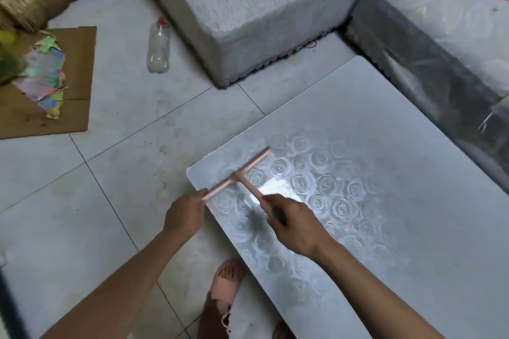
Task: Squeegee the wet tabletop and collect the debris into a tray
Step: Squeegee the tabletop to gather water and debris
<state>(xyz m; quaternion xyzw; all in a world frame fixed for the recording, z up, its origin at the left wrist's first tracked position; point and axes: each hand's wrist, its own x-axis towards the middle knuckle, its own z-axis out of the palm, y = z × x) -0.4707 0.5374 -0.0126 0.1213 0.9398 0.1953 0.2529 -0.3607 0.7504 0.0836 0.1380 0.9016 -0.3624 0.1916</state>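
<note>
Pink squeegee (239,173): handle in right hand (292,224), blade end seemingly in left hand (186,213).

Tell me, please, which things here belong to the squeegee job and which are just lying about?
In the job: pink squeegee, held by left hand and right hand; patterned tabletop.
Lying about: plastic bottle and cardboard sheet on the floor; coloured paper on the cardboard.
</note>
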